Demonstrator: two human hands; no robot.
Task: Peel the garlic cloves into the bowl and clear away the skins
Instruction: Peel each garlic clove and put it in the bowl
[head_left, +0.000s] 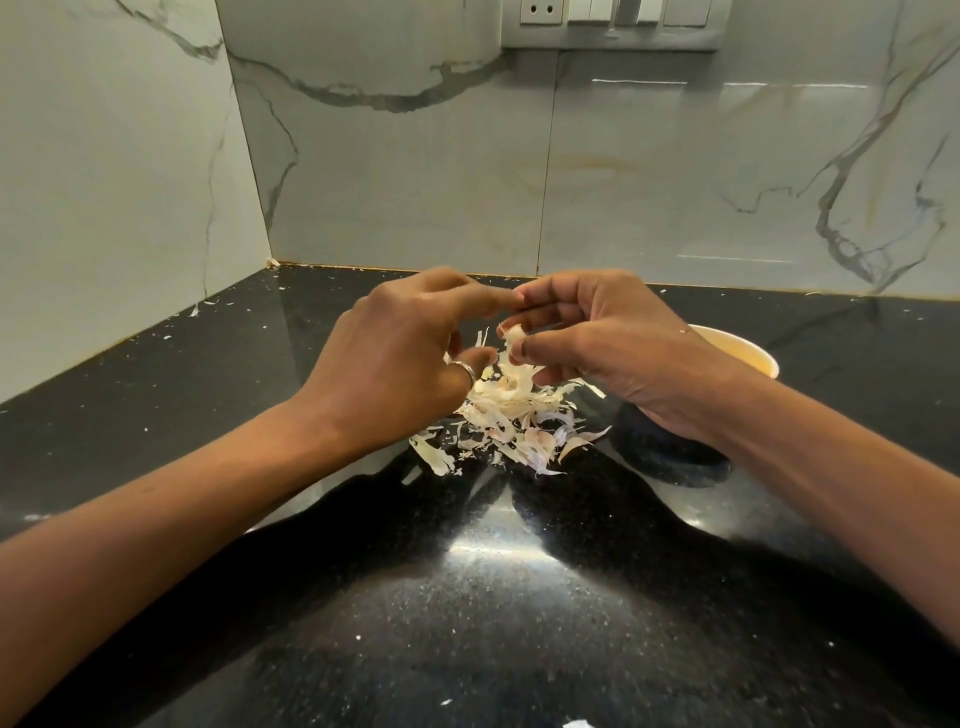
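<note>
I see both hands up over the black counter (519, 597). The right hand (613, 348) pinches a small garlic clove (514, 336) between its thumb and fingers, and bits of skin hang off it. The left hand (410, 348) has a ring (465, 370) on it. Its fingers are bent, and one fingertip touches a right fingertip. I cannot tell if the left hand holds anything. Right under the hands lies a pile of skins (509, 415). The bowl (753, 353) sits just behind the right wrist, mostly hidden.
</note>
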